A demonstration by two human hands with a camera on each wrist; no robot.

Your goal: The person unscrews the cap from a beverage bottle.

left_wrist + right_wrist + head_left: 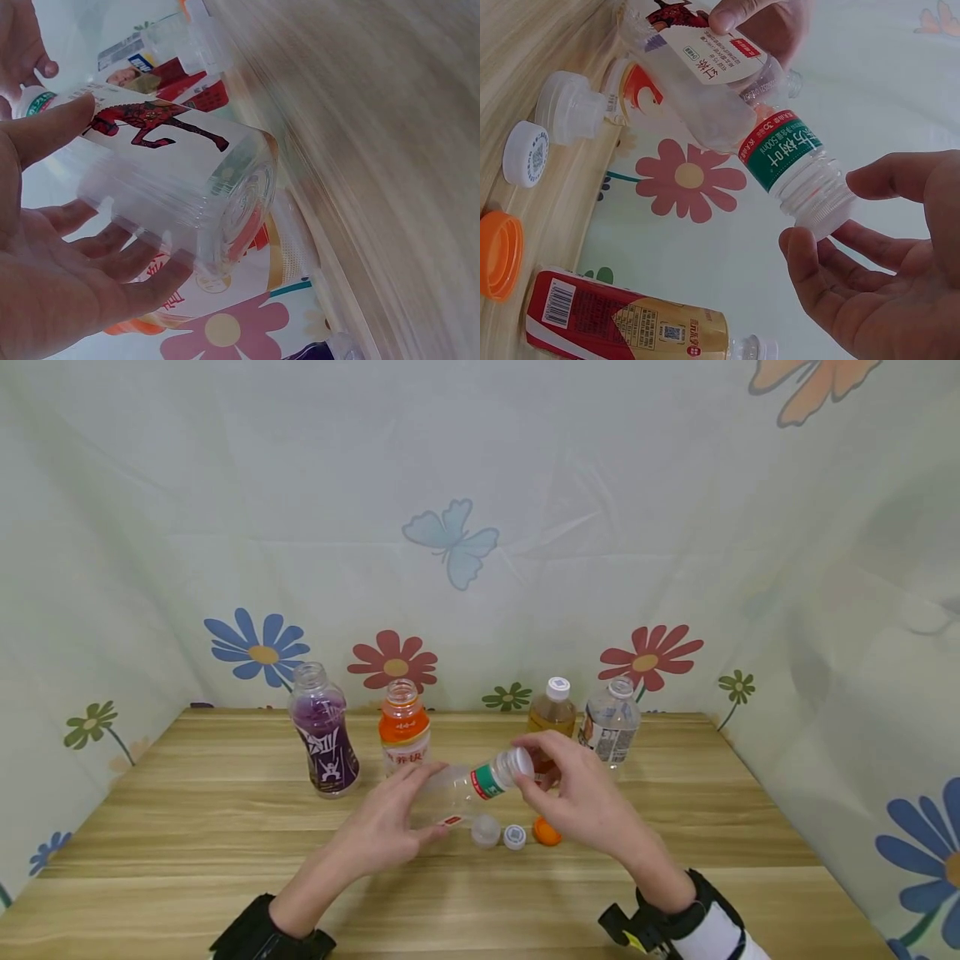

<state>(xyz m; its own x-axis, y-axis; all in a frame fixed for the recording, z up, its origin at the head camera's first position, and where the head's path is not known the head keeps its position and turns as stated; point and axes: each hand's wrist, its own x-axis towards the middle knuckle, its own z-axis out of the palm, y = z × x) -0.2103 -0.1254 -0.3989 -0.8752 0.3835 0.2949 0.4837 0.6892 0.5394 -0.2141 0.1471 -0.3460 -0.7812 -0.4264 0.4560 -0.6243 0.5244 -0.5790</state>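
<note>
A clear plastic bottle with a green-and-red neck band lies tilted above the table, its neck toward the right. My left hand grips its body, thumb on one side and fingers on the other in the left wrist view, where the label shows a dark red horse. At the mouth sits a white cap, pinched between the thumb and fingers of my right hand. On the table below are a translucent cap, a small white cap and an orange cap.
Behind on the left stand an uncapped purple bottle and an uncapped orange-and-white bottle. To the back right are a brownish bottle with a white cap and an uncapped clear bottle. A flowered cloth hangs behind the wooden table.
</note>
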